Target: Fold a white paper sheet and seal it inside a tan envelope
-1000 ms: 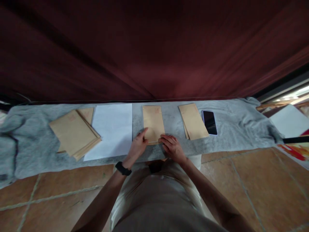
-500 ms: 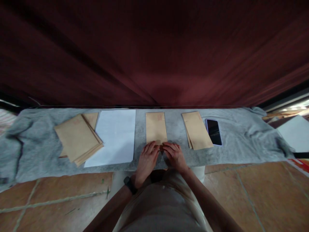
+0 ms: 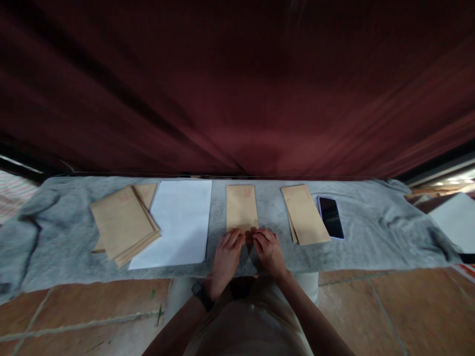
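Note:
A brown paper envelope (image 3: 241, 207) lies upright in the middle of the grey cloth, with faint reddish print near its far right corner. At its near end, my left hand (image 3: 228, 253) has its fingers closed on the left side of the edge. My right hand (image 3: 270, 251) pinches the same edge on the right, a small gap from the left. The near edge looks folded or raised between the fingertips, partly hidden by them. To the right, a couple of similar envelopes (image 3: 306, 215) overlap.
On the left, a stack of brown envelopes (image 3: 122, 222) partly covers white paper sheets (image 3: 181, 222). A phone (image 3: 331, 217) in a purple case touches the right-hand envelopes. Grey cloth (image 3: 374, 227) covers the narrow surface; a dark red curtain (image 3: 237, 99) hangs behind it.
The whole scene sits slightly lower in view as the head has tilted. Both hands stay at the envelope's near edge, with only small finger movement.

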`<state>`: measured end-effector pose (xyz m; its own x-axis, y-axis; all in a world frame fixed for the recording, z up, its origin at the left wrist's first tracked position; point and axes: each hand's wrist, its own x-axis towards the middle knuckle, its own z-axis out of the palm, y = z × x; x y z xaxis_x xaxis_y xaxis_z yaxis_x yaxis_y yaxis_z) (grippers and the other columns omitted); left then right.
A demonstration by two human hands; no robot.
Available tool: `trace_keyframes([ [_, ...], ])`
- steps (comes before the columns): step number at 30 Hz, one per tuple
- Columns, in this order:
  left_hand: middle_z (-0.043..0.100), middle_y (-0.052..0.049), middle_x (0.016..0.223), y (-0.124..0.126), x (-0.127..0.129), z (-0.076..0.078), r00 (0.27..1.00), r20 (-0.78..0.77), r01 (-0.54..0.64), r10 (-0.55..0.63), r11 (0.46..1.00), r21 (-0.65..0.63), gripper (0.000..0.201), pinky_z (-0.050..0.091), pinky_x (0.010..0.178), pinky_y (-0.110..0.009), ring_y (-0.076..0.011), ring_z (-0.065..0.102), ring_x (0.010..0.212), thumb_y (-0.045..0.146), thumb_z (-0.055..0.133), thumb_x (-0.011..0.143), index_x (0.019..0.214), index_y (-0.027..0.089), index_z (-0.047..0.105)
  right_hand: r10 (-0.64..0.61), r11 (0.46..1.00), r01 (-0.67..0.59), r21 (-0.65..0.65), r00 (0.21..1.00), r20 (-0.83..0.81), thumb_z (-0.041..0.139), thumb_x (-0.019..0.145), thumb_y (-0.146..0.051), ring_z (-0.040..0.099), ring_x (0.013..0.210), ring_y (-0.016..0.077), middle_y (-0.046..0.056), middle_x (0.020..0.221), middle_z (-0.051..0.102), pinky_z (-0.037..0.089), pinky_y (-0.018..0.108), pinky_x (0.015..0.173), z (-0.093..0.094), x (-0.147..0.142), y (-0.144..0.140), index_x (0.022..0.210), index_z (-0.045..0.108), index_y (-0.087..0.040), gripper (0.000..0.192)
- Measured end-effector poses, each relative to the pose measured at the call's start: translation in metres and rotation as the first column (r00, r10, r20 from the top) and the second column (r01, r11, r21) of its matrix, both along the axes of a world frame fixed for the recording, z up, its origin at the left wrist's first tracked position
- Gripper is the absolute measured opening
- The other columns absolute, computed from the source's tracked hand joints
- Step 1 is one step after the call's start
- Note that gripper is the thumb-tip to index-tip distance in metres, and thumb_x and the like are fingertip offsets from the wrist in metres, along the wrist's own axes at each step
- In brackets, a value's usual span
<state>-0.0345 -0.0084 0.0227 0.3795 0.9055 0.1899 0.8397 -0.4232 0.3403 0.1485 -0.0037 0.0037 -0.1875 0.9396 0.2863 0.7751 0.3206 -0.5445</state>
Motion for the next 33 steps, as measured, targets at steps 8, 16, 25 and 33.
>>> trace_keyframes([
  [8, 0.062, -0.012, 0.144, -0.029, 0.007, -0.025, 0.988, -0.121, 0.111, -0.096, 0.987, 0.116, 0.048, 0.049, 0.113, -0.044, -0.0257, 0.056, 0.136, 0.009, 0.042, 0.096, 0.141, 0.014, 0.058, 0.038, 0.998, -0.038, 0.045, 0.999, -0.006, 0.043, 0.104, -0.018, 0.063, 0.113, 0.0242, 0.011, 0.122, 0.070, 0.051, 0.044, 0.098, 0.002, -0.006, -0.011, 0.124, 0.068, -0.020, 0.032],
  [16, 0.055, -0.016, 0.152, -0.034, -0.002, -0.035, 0.995, -0.085, 0.063, -0.053, 0.992, 0.114, 0.063, 0.045, 0.117, -0.043, -0.0253, 0.047, 0.146, 0.007, 0.041, 0.090, 0.153, 0.007, 0.045, 0.151, 0.988, -0.150, -0.017, 0.987, 0.053, 0.041, 0.106, -0.027, 0.049, 0.142, 0.0238, 0.014, 0.151, 0.056, 0.046, 0.046, 0.118, 0.006, -0.027, -0.040, 0.156, 0.041, -0.014, 0.051],
  [25, 0.050, -0.015, 0.156, -0.038, -0.007, -0.034, 0.996, -0.083, 0.049, -0.040, 0.993, 0.103, 0.069, 0.042, 0.120, -0.045, -0.0253, 0.046, 0.146, 0.010, 0.044, 0.090, 0.159, 0.012, 0.036, 0.180, 0.984, -0.179, -0.023, 0.978, 0.108, 0.045, 0.105, -0.027, 0.046, 0.146, 0.0243, 0.012, 0.156, 0.051, 0.043, 0.048, 0.120, 0.010, -0.022, -0.041, 0.158, 0.038, -0.015, 0.055],
  [33, 0.048, -0.015, 0.158, -0.040, -0.015, -0.033, 0.998, -0.041, 0.042, -0.038, 0.994, 0.098, 0.071, 0.042, 0.119, -0.046, -0.0260, 0.044, 0.148, 0.014, 0.048, 0.091, 0.160, 0.014, 0.032, 0.147, 0.989, -0.145, -0.020, 0.984, 0.106, 0.051, 0.104, -0.031, 0.048, 0.145, 0.0243, 0.011, 0.154, 0.054, 0.041, 0.049, 0.121, 0.009, -0.025, -0.044, 0.155, 0.043, -0.018, 0.053],
])
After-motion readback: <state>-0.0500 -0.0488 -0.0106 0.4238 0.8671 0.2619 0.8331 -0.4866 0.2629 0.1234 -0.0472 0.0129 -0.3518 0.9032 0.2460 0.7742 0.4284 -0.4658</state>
